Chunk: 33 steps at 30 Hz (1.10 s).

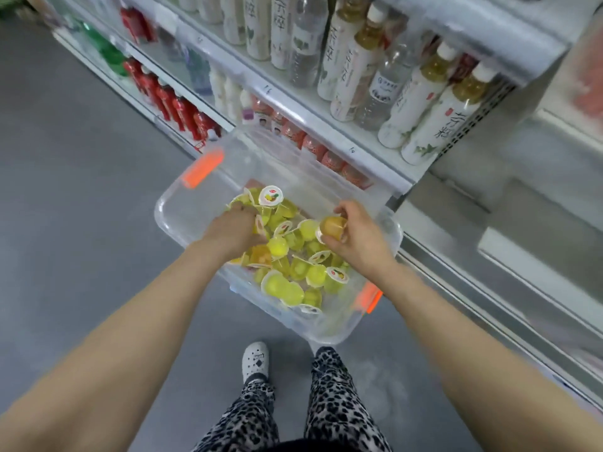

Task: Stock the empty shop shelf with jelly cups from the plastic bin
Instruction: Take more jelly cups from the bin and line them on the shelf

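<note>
View from the head, read left to right. Your left hand (233, 231) reaches palm-down into the loose heap of jelly cups (293, 272), its fingertips sunk among them; a likely fault here is that a blind grab catches a foil lid rather than a cup body, so that the cup slips free or its seal is strained. Whether this hand has closed on a cup cannot be told, since the fingers are hidden by the heap. The cups lie at every angle in the right-hand half of the clear plastic bin (182, 220), which sits low in front of your feet, just beside the shelving; a careless lift could tip neighbouring cups over the low wall. Your right hand (362, 239) is partly closed, thumb and fingers curled round one orange jelly cup (332, 227) held on its side above the heap. The grip looks light, and the cup wall smooth, so a quick swing may let it drop. The empty shelf (509, 256) lies to the right; the bottles (421, 102) above overhang your path and could be knocked.
</note>
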### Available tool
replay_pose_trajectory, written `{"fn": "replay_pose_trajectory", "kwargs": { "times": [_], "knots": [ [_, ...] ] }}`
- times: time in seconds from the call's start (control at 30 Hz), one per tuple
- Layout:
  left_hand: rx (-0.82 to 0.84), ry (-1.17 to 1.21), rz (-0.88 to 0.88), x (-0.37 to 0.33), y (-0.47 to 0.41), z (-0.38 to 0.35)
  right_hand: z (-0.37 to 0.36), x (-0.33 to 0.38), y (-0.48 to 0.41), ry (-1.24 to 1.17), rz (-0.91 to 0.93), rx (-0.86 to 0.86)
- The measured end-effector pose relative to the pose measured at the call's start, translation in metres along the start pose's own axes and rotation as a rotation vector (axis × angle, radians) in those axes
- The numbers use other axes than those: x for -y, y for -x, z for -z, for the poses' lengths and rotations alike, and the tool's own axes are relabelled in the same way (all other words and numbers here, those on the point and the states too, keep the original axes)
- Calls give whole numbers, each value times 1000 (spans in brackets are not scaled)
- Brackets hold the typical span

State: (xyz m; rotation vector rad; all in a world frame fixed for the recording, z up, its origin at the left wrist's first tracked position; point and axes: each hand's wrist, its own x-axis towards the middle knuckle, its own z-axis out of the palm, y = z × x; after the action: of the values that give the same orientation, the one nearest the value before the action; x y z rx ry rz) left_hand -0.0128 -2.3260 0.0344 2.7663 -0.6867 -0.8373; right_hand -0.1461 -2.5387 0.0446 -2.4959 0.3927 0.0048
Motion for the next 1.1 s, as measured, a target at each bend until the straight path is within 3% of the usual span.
{"fn": "replay_pose_trajectory", "kwargs": {
  "times": [0.17, 0.27, 0.43, 0.7, 1.1],
  "knots": [
    [-89, 513, -219, -17, 28, 17, 9, 9, 34, -83, -92, -182],
    [-43, 735, -317, -40, 43, 24, 26, 10, 56, -110, -143, -282],
    [26, 737, -527, -95, 58, 28, 72, 7, 103, -217, -308, -502],
    [28, 628, -772, -213, 95, 35, 158, -28, 187, -90, -408, -765],
    [-29, 620, -981, -433, 147, 19, 305, -131, 301, 63, -431, -937]
  ]
}}
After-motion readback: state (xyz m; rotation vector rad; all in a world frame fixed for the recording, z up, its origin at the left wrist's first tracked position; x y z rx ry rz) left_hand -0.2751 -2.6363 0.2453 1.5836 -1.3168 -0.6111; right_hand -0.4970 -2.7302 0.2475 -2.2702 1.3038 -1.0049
